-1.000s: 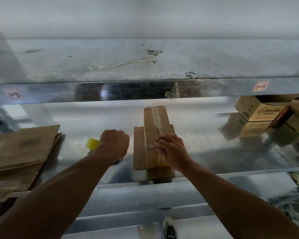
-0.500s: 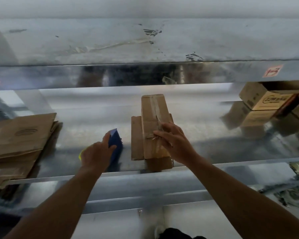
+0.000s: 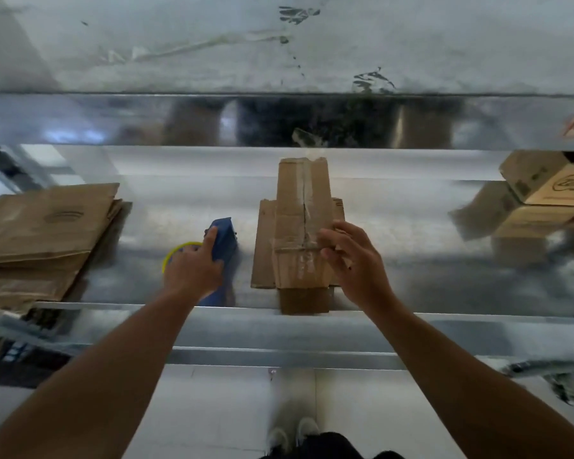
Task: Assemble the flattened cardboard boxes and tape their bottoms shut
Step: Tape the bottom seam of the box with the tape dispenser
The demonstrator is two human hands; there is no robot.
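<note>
A small cardboard box (image 3: 299, 226) lies in the middle of a shiny metal shelf (image 3: 444, 314), its taped seam facing up and flaps sticking out at both sides. Just left of it a blue tape dispenser (image 3: 224, 233) with a yellow roll (image 3: 173, 256) rests on the shelf. My left hand (image 3: 193, 270) lies over the dispenser and grips it. At the box's right edge my right hand (image 3: 355, 263) hovers with fingers apart and holds nothing.
A stack of flattened cardboard boxes (image 3: 43, 233) lies at the shelf's left end. Assembled printed boxes (image 3: 550, 183) stand at the far right. An upper shelf beam (image 3: 279, 120) runs across just above. My shoes show on the floor below.
My left hand has lowered the tape dispenser from the air onto the shelf beside the box. My right hand has lifted off the taped seam and shifted to the right.
</note>
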